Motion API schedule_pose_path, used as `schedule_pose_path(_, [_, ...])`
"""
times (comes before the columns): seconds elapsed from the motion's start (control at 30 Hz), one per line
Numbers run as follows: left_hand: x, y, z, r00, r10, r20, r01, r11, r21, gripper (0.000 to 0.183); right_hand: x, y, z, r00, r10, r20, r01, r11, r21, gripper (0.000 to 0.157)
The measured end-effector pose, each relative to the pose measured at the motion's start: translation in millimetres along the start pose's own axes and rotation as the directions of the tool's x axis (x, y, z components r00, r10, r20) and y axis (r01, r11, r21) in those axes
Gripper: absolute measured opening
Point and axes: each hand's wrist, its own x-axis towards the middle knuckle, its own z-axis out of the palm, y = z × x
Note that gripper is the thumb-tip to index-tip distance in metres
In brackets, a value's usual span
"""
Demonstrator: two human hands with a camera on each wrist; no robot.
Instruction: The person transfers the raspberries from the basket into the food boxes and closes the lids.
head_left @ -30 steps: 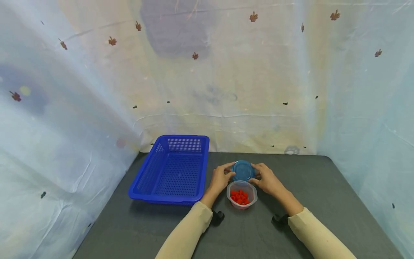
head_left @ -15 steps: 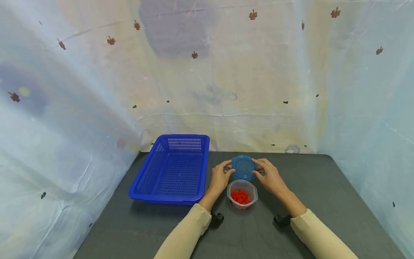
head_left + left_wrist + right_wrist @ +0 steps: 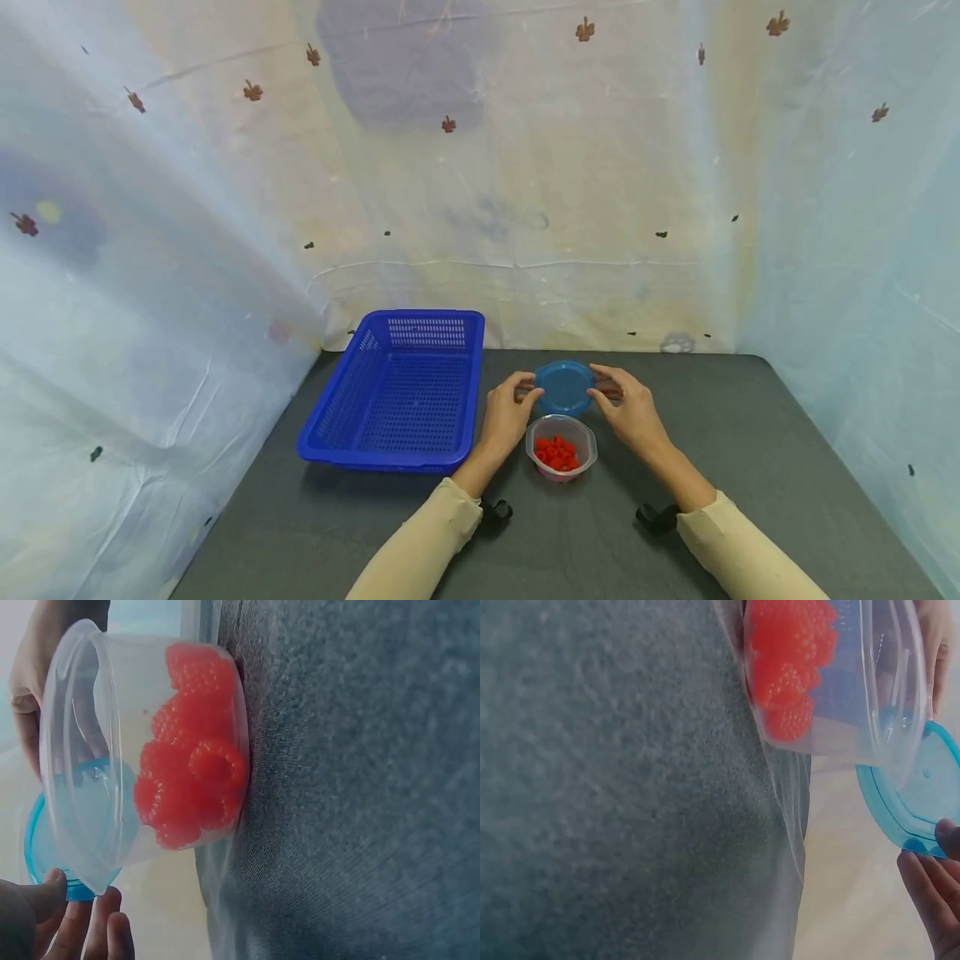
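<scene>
A clear plastic container (image 3: 545,473) stands upright on the table, its top uncovered, with red raspberries (image 3: 557,454) piled in the bottom. Just beyond it, both hands hold a translucent blue lid (image 3: 566,388) by opposite edges. My left hand (image 3: 505,417) pinches the lid's left edge between thumb and fingers. On the other side my right hand (image 3: 632,415) pinches the right edge the same way. Through the container's clear wall (image 3: 135,682) the left wrist view shows part of the lid behind it. In the right wrist view, fingertips (image 3: 922,881) lie under the lid's edge.
A blue perforated basket (image 3: 471,392) stands to the left, close to the left forearm. Dark grey cloth covers the table (image 3: 750,467). A patterned curtain (image 3: 525,208) hangs behind and at both sides.
The lid has been raised a little away from the container and tipped so more of its face shows. Both hands moved with it, slightly farther apart. The container stays put.
</scene>
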Motion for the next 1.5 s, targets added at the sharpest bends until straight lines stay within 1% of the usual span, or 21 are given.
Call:
schedule_pose_path(0.13, [-5.2,2.0,-3.7,1.0,0.0,0.013,0.0,1.0,-0.012,0.023,-4,-4,-2.6,0.999,-0.037,-0.025,0.037,0.999,0.009,0.04])
schedule_pose_path(0.33, [-12.6,7.9,-8.5,1.0,0.006,0.024,-0.006,1.0,-0.023,0.02,-10,-11,-7.4,0.998,-0.057,-0.031,0.058,0.998,0.016,0.031])
schedule_pose_path(0.43, [-16.3,11.8,-11.0,0.999,0.026,0.031,-0.025,0.999,-0.03,0.025,-15,-13,-8.9,0.997,-0.075,-0.03,0.075,0.997,0.008,0.029])
schedule_pose_path(0.53, [-20.4,13.5,-13.1,0.998,0.028,0.054,-0.025,0.999,-0.04,0.028,-20,-15,-10.3,0.995,-0.099,-0.028,0.099,0.995,0.0,0.029])
schedule_pose_path(0.7, [-26.8,13.0,-16.0,0.995,0.035,0.089,-0.03,0.998,-0.06,0.025,-27,-18,-12.2,0.988,-0.151,-0.023,0.151,0.988,0.032,0.03])
schedule_pose_path(0.83, [-32.0,12.8,-19.4,0.99,0.048,0.134,-0.039,0.997,-0.064,0.026,-33,-18,-12.8,0.978,-0.209,-0.013,0.21,0.976,0.06,0.037])
schedule_pose_path(0.93, [-35.8,12.9,-21.7,0.984,0.061,0.169,-0.052,0.997,-0.054,0.03,-38,-17,-13.3,0.967,-0.253,-0.002,0.253,0.966,0.06,0.041])
schedule_pose_path(1.0, [-37.9,12.7,-22.8,0.98,0.071,0.187,-0.064,0.997,-0.045,0.032,-42,-17,-13.8,0.962,-0.274,0.008,0.274,0.961,0.045,0.042])
schedule_pose_path(1.13, [-42.4,12.5,-26.4,0.971,0.107,0.213,-0.105,0.994,-0.021,0.03,-47,-17,-14.5,0.954,-0.297,0.039,0.296,0.955,0.03,0.041])
schedule_pose_path(1.23, [-45.2,11.6,-29.1,0.965,0.107,0.24,-0.106,0.994,-0.014,0.027,-50,-17,-14.9,0.945,-0.322,0.057,0.321,0.946,0.039,0.041])
schedule_pose_path(1.3, [-46.7,11.0,-30.6,0.96,0.102,0.259,-0.103,0.995,-0.009,0.026,-52,-17,-14.7,0.933,-0.356,0.058,0.354,0.934,0.041,0.044])
schedule_pose_path(1.4, [-48.9,10.7,-32.9,0.951,0.083,0.297,-0.083,0.996,-0.011,0.027,-55,-18,-14.3,0.914,-0.401,0.051,0.4,0.916,0.032,0.048])
schedule_pose_path(1.5, [-50.4,10.1,-34.8,0.941,0.072,0.33,-0.071,0.997,-0.016,0.028,-57,-19,-14.1,0.906,-0.42,0.057,0.419,0.907,0.027,0.048])
